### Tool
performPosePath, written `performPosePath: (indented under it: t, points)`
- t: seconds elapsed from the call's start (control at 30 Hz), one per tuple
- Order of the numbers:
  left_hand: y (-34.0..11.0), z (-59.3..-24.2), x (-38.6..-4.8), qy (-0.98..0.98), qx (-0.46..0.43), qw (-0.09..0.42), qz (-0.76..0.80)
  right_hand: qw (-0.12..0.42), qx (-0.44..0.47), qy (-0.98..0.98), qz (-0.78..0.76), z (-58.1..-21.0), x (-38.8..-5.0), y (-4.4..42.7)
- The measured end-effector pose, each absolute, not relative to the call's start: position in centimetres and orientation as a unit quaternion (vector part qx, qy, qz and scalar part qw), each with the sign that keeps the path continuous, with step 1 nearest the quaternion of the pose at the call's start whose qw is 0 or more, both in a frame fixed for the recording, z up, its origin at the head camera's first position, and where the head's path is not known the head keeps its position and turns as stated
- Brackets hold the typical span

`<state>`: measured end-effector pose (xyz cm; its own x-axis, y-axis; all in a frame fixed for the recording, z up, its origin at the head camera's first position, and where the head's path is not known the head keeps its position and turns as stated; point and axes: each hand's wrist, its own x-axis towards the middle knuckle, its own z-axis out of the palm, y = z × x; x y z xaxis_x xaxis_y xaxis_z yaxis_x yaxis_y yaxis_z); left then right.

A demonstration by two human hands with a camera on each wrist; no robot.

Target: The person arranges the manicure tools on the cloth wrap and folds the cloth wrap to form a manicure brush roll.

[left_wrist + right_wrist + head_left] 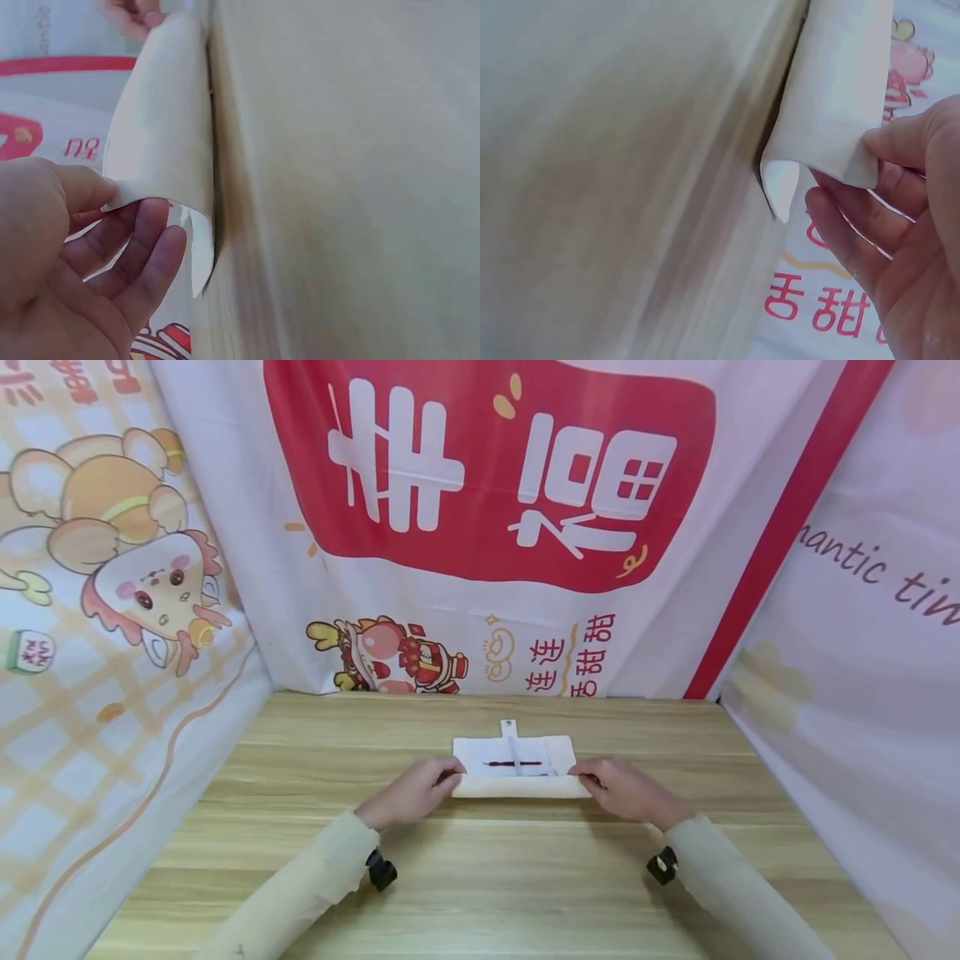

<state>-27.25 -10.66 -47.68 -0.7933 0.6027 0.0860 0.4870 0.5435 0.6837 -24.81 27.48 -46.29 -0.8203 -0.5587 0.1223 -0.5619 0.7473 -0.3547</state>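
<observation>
A white fold-up case (521, 787) lies on the table, its near edge bent up and over toward the middle. My left hand (414, 791) pinches the left end of that folded edge between thumb and fingers. At the opposite end, my right hand (624, 787) pinches the same edge. Inside the case lies a thin dark red stick-like thing (529, 764), crossed by a pale strap (514, 750); its exact kind is too small to tell. A short tab (509, 727) with a metal snap sticks out from the far side. Both wrist views show the bend curving over.
The wood-grain table (480, 877) extends all round the case. A printed cloth (480, 552) hangs behind the far edge, with more patterned cloth at left (135, 710) and right (862, 693). A black wrist camera sits under each sleeve cuff.
</observation>
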Motion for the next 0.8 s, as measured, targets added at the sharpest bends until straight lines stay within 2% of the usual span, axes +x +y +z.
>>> performPosePath:
  t: [0.3,0.5,0.63,0.73,0.8]
  points:
    - [-10.3,-48.2,-29.8,0.884,0.228,0.071,0.401,-0.039,0.251,-0.926,0.280,-46.4,-28.4,27.0]
    - [-9.5,-48.6,-30.3,0.908,0.219,0.043,0.354,-0.053,0.212,-0.930,0.296,-47.5,-30.1,27.0]
    - [-8.5,-48.1,-29.7,0.921,0.264,-0.023,0.285,-0.065,0.196,-0.930,0.303,-48.3,-30.6,27.2]
    - [-7.6,-47.7,-29.0,0.916,0.336,-0.076,0.204,-0.065,0.192,-0.932,0.300,-48.6,-30.8,27.3]
    - [-6.9,-47.7,-28.6,0.905,0.384,-0.094,0.156,-0.058,0.188,-0.937,0.289,-48.7,-30.9,27.2]
